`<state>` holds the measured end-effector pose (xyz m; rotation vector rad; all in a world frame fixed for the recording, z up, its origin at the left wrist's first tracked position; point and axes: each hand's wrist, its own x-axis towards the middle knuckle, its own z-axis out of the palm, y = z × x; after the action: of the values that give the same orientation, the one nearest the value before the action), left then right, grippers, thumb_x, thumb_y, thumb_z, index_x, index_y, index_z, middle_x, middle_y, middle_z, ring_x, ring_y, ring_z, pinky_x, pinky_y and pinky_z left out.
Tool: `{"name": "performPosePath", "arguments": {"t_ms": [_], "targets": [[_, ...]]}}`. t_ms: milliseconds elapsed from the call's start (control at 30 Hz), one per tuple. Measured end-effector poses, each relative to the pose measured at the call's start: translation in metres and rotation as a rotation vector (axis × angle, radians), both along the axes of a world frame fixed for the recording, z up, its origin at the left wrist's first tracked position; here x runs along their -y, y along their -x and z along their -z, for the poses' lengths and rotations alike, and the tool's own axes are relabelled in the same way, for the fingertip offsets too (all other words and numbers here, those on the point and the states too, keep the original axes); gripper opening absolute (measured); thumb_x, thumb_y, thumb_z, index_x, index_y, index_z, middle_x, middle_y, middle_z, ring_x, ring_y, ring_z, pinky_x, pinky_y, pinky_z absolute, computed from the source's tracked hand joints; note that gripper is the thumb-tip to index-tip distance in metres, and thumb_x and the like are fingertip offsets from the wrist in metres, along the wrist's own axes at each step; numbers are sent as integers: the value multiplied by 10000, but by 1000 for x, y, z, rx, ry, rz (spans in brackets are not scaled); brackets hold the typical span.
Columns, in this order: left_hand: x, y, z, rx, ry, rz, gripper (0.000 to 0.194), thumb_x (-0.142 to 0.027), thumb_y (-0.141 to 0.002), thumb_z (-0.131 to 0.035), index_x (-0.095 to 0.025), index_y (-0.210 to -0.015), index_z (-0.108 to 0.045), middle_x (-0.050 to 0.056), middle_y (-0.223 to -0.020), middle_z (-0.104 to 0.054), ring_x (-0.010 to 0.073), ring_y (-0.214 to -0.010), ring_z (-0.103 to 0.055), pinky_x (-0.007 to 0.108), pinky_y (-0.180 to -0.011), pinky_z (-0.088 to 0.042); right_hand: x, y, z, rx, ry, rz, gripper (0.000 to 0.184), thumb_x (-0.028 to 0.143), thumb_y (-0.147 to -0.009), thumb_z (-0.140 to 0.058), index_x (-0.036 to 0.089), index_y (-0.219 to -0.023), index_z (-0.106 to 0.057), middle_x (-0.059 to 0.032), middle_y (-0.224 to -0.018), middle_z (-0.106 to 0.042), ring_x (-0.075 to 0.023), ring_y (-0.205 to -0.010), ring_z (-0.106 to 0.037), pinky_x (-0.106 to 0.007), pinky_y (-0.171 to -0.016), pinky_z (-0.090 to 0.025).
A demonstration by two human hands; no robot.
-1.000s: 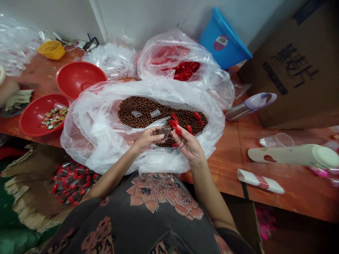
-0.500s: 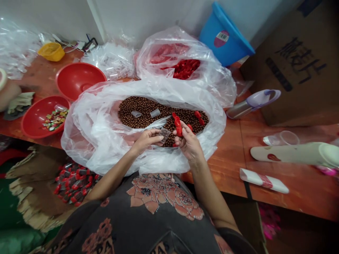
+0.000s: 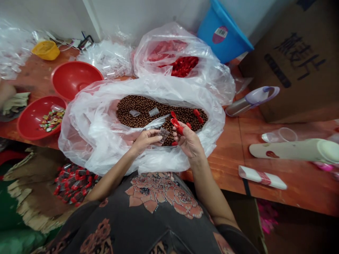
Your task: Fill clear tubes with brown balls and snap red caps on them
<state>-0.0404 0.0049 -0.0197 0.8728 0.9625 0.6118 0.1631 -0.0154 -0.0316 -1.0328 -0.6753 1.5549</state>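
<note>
My left hand (image 3: 146,140) grips a small clear plastic cup (image 3: 164,133) between thumb and fingers. Just to its right, my right hand (image 3: 188,139) pinches a red plastic cap (image 3: 178,125); its exact form is partly covered by the fingers. Both hands are over a large white plastic bag (image 3: 87,116) filled with small brown chocolate balls (image 3: 140,100). Two more clear cups, including an upright-looking one (image 3: 153,112), lie on the balls. A loose red cap (image 3: 197,114) rests at their right side.
Behind stands another bag of red caps (image 3: 184,66). Two red bowls, the nearer bowl (image 3: 25,121) holding small wrapped pieces, sit left. A steel cup (image 3: 235,107), a pale flask (image 3: 286,151) and a cardboard box (image 3: 288,70) are right. Filled red-capped cups (image 3: 74,183) lie below left.
The red cap in my right hand has turned from nearly upright to tilted leftward. My left hand keeps its hold on the clear cup. The whole view has shifted slightly.
</note>
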Motion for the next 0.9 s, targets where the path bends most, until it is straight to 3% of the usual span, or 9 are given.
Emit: {"name": "performPosePath", "arguments": {"t_ms": [133, 267, 367, 533, 633, 767, 900], "targets": [[2, 0, 1, 5, -50, 43, 363, -323, -731, -777, -172, -1058, -734, 70, -953, -735, 133, -775, -679, 259, -744, -546, -1, 7, -2, 186, -120, 14, 394, 419, -807, -723, 304, -1175, -643, -4, -1027, -739, -151, -876, -682, -306, -801, -570], [0, -1, 2, 39, 0, 44, 391, -315, -709, -784, -165, -1067, -739, 74, -936, -738, 132, -749, -679, 272, -755, -547, 0, 10, -4, 410, -259, -71, 374, 418, -887, -634, 327, -1250, -620, -13, -1137, -720, -194, -1064, -660, -407, -999, -502], [-3, 0, 3, 79, 55, 28, 386, -288, -680, -789, -161, -1043, -746, 77, -925, -741, 140, -745, -684, 284, -759, -551, 1, 8, -3, 536, -312, -77, 367, 428, -902, -607, 331, -1256, -617, -17, -1208, -690, -210, -1093, -646, -434, -1013, -491], [-6, 4, 3, 94, 101, 26, 393, -277, -684, -782, -146, -1051, -735, 87, -927, -747, 155, -761, -699, 299, -772, -558, 2, 6, -3, 528, -310, 57, 291, 426, -922, -583, 311, -1187, -616, -11, -1059, -726, -189, -1020, -668, -409, -997, -487], [-3, 4, 1, 105, 65, 33, 402, -277, -687, -786, -138, -1061, -732, 95, -978, -745, 154, -790, -696, 302, -786, -560, -1, 6, -5, 425, -208, 135, 240, 450, -915, -577, 279, -1076, -625, -3, -957, -736, -158, -898, -665, -343, -884, -515], [3, 0, 0, 46, -57, 70, 447, -322, -725, -778, -149, -1133, -719, 104, -1079, -731, 157, -854, -678, 308, -810, -554, -5, 8, -8, 130, 12, 62, 247, 454, -787, -725, 247, -903, -657, 35, -760, -687, -86, -587, -531, -226, -572, -463], [6, -3, 3, 7, -137, 95, 466, -338, -731, -771, -149, -1152, -712, 111, -1140, -712, 179, -927, -662, 323, -837, -540, -6, 7, -7, -42, 110, 63, 350, 438, -641, -850, 239, -893, -711, 51, -682, -640, -69, -565, -521, -190, -500, -446]]}}
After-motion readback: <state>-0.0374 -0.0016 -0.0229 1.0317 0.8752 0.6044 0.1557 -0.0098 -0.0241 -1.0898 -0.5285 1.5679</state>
